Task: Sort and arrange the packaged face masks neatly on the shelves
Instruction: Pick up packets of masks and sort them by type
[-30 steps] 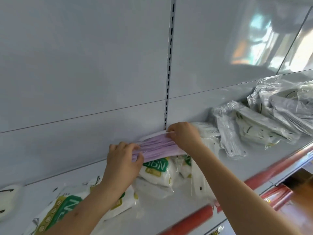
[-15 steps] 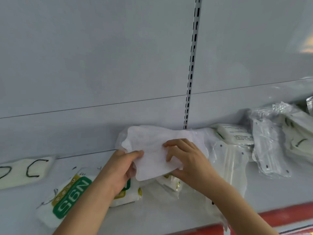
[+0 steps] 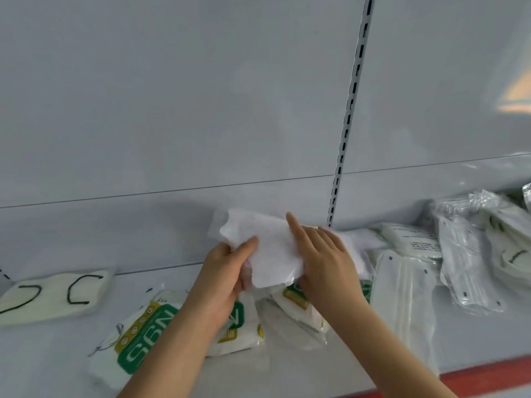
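Both forearms reach up from below to a white mask packet (image 3: 273, 251) held just above the shelf (image 3: 287, 366), near its back panel. The left hand (image 3: 227, 271) grips the packet's left edge, thumb on top and fingers curled beneath. The right hand (image 3: 324, 259) lies flat on it, fingers (image 3: 296, 228) straight and pressing. Two green-labelled N95 packs (image 3: 140, 340) show below, perhaps a third under the wrists. One loose cream mask (image 3: 54, 297) lies far left; several clear-wrapped packs (image 3: 471, 262) crowd the right.
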`<control>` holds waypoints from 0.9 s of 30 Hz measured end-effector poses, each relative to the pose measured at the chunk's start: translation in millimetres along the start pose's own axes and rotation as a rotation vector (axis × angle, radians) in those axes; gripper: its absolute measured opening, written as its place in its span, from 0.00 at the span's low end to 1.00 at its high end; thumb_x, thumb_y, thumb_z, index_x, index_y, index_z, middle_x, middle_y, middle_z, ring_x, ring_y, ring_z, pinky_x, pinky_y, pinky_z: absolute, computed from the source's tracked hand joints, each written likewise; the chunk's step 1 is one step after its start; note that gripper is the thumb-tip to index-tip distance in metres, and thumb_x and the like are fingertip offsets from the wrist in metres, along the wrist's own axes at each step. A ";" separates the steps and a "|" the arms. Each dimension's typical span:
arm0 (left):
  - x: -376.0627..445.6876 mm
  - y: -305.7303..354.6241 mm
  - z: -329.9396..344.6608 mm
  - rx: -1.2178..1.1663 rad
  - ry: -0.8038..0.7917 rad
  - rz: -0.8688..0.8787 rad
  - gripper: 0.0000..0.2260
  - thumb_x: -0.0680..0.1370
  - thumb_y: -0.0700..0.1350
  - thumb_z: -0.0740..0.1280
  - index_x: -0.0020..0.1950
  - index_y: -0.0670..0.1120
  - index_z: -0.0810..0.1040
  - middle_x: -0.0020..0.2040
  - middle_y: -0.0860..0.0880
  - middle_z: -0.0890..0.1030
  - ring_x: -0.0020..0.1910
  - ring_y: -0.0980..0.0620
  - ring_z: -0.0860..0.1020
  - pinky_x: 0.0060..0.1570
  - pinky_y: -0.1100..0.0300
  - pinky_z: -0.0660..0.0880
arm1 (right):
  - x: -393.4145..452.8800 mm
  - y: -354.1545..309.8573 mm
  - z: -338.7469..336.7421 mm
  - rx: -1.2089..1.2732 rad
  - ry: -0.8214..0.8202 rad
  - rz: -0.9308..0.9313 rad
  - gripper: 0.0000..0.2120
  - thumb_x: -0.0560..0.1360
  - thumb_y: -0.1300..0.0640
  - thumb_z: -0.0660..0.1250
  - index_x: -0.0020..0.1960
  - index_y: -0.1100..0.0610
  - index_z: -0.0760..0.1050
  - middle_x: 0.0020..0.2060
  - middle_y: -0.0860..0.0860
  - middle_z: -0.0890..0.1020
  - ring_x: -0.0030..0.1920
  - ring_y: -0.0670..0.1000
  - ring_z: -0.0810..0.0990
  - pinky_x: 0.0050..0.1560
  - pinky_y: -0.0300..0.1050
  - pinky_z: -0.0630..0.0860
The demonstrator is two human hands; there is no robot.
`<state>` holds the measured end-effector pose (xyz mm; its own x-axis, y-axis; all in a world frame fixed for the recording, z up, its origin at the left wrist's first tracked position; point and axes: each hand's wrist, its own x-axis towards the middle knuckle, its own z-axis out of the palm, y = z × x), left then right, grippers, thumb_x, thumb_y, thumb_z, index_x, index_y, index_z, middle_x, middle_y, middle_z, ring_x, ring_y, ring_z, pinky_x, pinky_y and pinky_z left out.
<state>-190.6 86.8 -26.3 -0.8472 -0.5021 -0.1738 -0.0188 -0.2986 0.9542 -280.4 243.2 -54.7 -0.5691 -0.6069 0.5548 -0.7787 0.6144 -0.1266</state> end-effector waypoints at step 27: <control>12.7 -2.4 -10.1 0.591 -0.115 0.210 0.30 0.77 0.49 0.71 0.76 0.46 0.65 0.72 0.46 0.74 0.70 0.48 0.74 0.64 0.58 0.74 | 32.9 -39.7 -8.7 1.252 -0.143 0.548 0.50 0.59 0.34 0.80 0.74 0.46 0.61 0.63 0.45 0.79 0.63 0.45 0.79 0.62 0.50 0.78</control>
<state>-196.0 73.0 -33.2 -0.9157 -0.4010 0.0274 -0.1083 0.3117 0.9440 -266.0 203.2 -24.2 -0.8404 -0.5296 0.1150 -0.1201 -0.0248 -0.9924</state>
